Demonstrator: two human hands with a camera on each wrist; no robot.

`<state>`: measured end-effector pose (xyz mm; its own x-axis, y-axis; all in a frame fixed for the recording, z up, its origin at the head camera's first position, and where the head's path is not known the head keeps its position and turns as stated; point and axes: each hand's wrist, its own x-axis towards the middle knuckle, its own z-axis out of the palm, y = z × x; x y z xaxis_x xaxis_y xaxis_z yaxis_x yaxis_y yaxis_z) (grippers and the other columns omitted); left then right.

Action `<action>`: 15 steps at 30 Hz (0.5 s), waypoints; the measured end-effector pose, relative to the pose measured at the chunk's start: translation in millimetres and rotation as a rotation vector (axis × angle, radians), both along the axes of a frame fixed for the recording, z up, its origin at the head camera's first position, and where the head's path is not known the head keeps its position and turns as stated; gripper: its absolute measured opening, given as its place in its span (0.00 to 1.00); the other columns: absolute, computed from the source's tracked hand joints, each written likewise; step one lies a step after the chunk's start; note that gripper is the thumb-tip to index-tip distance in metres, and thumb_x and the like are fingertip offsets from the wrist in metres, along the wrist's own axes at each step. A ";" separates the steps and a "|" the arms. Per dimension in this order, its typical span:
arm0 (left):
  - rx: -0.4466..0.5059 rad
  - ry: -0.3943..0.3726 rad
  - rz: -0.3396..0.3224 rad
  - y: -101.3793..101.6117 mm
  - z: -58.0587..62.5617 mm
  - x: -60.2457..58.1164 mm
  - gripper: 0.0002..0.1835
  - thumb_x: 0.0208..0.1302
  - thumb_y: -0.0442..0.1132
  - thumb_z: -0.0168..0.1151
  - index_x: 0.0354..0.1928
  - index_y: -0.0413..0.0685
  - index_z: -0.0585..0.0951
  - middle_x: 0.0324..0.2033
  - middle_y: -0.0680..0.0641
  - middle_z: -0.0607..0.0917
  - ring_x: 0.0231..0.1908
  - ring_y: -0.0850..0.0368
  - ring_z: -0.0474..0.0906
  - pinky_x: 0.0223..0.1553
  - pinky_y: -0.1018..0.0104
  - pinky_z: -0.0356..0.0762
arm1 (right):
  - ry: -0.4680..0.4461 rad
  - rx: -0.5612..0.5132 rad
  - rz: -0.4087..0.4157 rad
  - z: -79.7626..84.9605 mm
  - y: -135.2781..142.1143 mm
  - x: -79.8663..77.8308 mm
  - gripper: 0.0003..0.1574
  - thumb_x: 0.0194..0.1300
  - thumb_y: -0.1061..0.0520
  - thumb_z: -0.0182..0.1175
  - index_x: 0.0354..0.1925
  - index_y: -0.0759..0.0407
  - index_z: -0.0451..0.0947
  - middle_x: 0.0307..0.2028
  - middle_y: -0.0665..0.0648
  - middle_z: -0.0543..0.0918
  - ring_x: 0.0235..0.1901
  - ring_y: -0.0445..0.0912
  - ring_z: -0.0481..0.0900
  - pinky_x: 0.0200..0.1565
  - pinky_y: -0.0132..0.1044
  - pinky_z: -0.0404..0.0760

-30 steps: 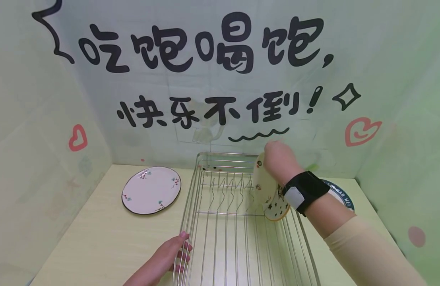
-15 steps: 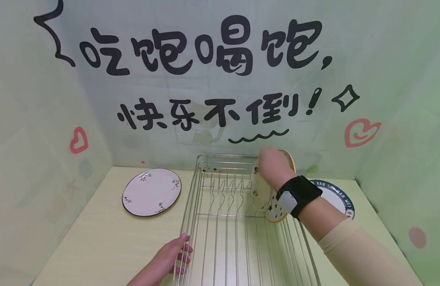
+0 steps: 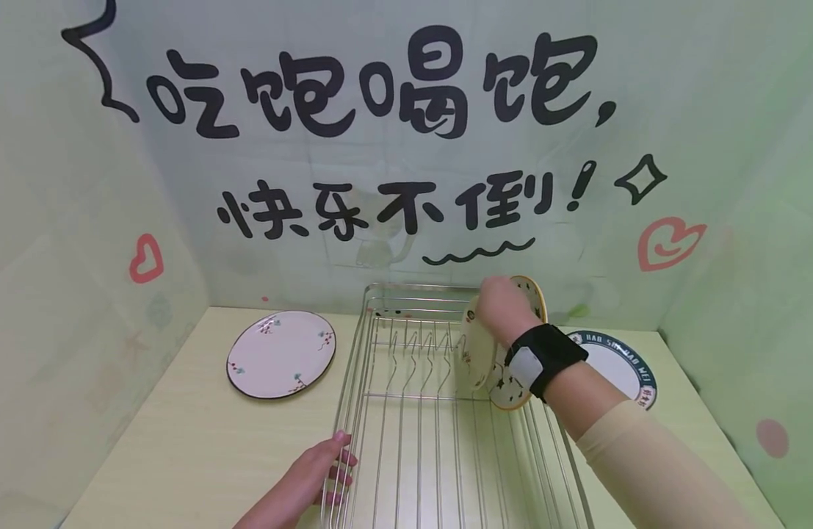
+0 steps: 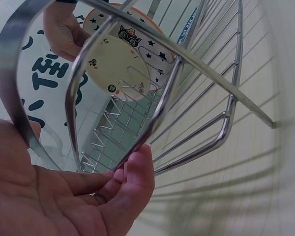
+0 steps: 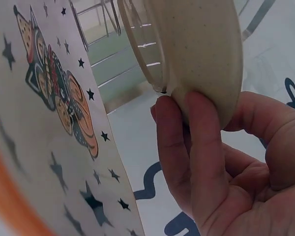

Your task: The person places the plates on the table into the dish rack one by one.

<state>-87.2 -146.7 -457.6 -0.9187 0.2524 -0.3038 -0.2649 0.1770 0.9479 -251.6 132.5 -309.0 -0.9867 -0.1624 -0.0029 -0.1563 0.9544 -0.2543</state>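
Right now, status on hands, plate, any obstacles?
Right hand pinching cream plate. Left hand gripping wire rack. Star-patterned plate close on the right, possible snag.

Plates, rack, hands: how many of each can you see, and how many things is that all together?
Plates: 4 (black-rimmed plate, cream plate, star plate, blue-rimmed plate)
Rack: 1
Hands: 2 (left hand, right hand)
Total: 7

A pale surface [image 3: 161, 441] spans the lower frame. On it, a dark-rimmed white plate [image 3: 280, 355] lies left of centre, a wire rack [image 3: 413, 397] stands at lower centre, and a blue-banded plate [image 3: 614, 367] lies at right, partly hidden.
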 end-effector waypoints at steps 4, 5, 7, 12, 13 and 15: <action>-0.005 -0.005 -0.010 -1.7 -0.3 -0.3 0.39 0.72 0.59 0.36 0.63 0.24 0.58 0.43 0.39 0.74 0.36 0.49 0.73 0.31 0.54 0.79 | 0.024 0.036 0.042 -5.4 -2.9 2.4 0.19 0.58 0.73 0.43 0.16 0.58 0.61 0.16 0.51 0.63 0.15 0.42 0.58 0.17 0.32 0.59; -0.007 -0.007 -0.011 -1.9 -0.5 -0.4 0.39 0.72 0.59 0.36 0.63 0.24 0.58 0.43 0.39 0.74 0.36 0.49 0.73 0.31 0.54 0.79 | 0.018 0.043 0.047 -6.7 -4.0 2.9 0.20 0.58 0.74 0.43 0.15 0.57 0.60 0.15 0.51 0.62 0.15 0.42 0.57 0.17 0.32 0.58; -0.007 -0.007 -0.012 -2.1 -0.7 -0.4 0.38 0.72 0.58 0.36 0.63 0.24 0.58 0.43 0.39 0.73 0.36 0.50 0.73 0.31 0.54 0.79 | -0.009 0.033 0.038 -9.7 -5.7 3.8 0.19 0.60 0.73 0.43 0.16 0.58 0.62 0.16 0.51 0.61 0.15 0.41 0.56 0.17 0.31 0.57; -0.009 -0.010 -0.013 -1.3 -0.7 0.2 0.39 0.72 0.59 0.36 0.63 0.24 0.58 0.43 0.39 0.73 0.36 0.49 0.73 0.31 0.54 0.79 | -0.037 0.017 0.026 -16.8 -8.0 5.4 0.16 0.63 0.72 0.43 0.21 0.61 0.66 0.19 0.52 0.64 0.17 0.42 0.59 0.18 0.32 0.60; -0.009 -0.007 -0.012 -1.2 -0.8 0.5 0.40 0.72 0.59 0.36 0.63 0.24 0.58 0.43 0.39 0.74 0.36 0.49 0.73 0.31 0.53 0.79 | -0.029 0.025 0.033 -17.8 -8.0 5.6 0.17 0.63 0.73 0.43 0.19 0.61 0.64 0.18 0.52 0.63 0.16 0.42 0.58 0.18 0.32 0.59; -0.007 -0.006 -0.010 -1.3 -1.4 0.4 0.40 0.71 0.60 0.37 0.63 0.24 0.58 0.43 0.39 0.74 0.36 0.49 0.73 0.31 0.53 0.79 | -0.014 0.034 0.049 -20.3 -7.3 5.5 0.21 0.61 0.73 0.43 0.15 0.58 0.60 0.16 0.51 0.59 0.15 0.41 0.55 0.17 0.31 0.57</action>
